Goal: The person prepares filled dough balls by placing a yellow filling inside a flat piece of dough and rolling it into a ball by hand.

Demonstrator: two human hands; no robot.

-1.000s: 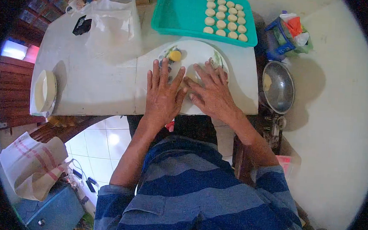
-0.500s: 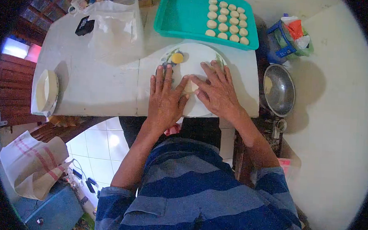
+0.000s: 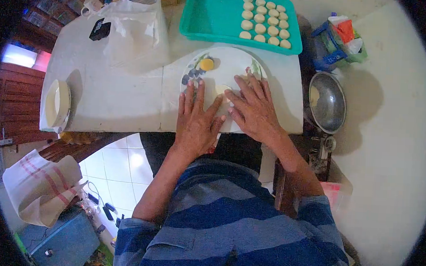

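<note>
A round white plate (image 3: 232, 57) with a floral pattern lies near the table's front edge. On it, a small flat piece of pale dough (image 3: 222, 89) shows between my index fingers, partly hidden by them. My left hand (image 3: 196, 125) rests over the plate's left front with fingers spread, its index finger at the dough. My right hand (image 3: 256, 109) lies over the right side, fingers also spread, with index finger and thumb by the dough. A yellow ball (image 3: 207, 64) sits at the plate's far left.
Behind the plate, a green tray (image 3: 212, 17) holds several rows of dough balls (image 3: 260, 28). A clear plastic container (image 3: 138, 37) and a black tag (image 3: 100, 30) are at back left. A white ring-shaped item (image 3: 57, 104) stands far left, a metal bowl (image 3: 328, 103) right.
Both hands have drawn back slightly toward my body, and more of the dough's far edge shows between the index fingers. The view has shifted a little.
</note>
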